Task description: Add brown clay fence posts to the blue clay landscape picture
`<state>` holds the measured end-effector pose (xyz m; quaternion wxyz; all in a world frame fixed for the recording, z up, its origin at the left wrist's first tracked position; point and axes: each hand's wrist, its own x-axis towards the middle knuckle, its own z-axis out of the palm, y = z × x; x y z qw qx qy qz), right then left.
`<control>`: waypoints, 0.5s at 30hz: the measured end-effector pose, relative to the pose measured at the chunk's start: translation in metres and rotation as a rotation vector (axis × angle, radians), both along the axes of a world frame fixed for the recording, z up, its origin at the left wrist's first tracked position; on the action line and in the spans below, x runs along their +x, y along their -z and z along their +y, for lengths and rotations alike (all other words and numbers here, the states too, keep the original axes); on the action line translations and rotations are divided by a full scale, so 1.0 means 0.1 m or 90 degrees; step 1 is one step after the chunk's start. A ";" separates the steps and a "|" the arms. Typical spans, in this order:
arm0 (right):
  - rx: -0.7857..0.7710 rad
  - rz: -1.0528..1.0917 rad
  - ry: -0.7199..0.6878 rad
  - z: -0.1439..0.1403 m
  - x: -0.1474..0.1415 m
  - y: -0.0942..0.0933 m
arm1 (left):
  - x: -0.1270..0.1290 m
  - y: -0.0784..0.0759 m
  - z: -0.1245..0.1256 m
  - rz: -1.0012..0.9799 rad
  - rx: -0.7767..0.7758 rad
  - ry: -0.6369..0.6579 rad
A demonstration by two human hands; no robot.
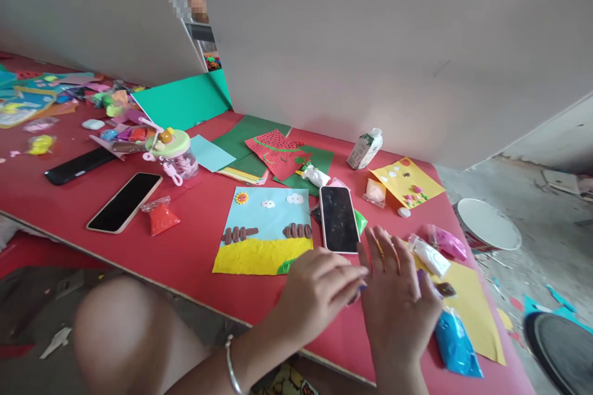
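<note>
My left hand (pixel 319 290) is over the red table's front part, its fingers bent and pressed together, fingertips against the side of my right hand. Whatever they pinch, if anything, is hidden. My right hand (pixel 396 296) is palm down with its fingers stretched out, and nothing shows in it. Just left of my hands lies a clay picture (pixel 264 253) with a sun, white clouds, brown fences and a yellow field. A white-framed phone (pixel 340 219) lies beyond my fingertips. Beside my right hand are a blue clay packet (pixel 456 342) and a white packet (pixel 430 255).
Yellow paper (pixel 479 311) lies at the right edge. Farther back stand a small carton (pixel 365 149) and a lidded jar (pixel 173 151). A second phone (pixel 125 202) and a red clay packet (pixel 162 217) lie left. A grey board (pixel 370 62) borders the table's back.
</note>
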<state>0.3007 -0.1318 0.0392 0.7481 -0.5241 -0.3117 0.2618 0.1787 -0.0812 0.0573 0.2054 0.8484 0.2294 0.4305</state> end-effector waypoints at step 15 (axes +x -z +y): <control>0.100 0.295 -0.118 0.69 0.00 -0.15 | 0.27 0.01 -0.03 0.089 -0.033 0.087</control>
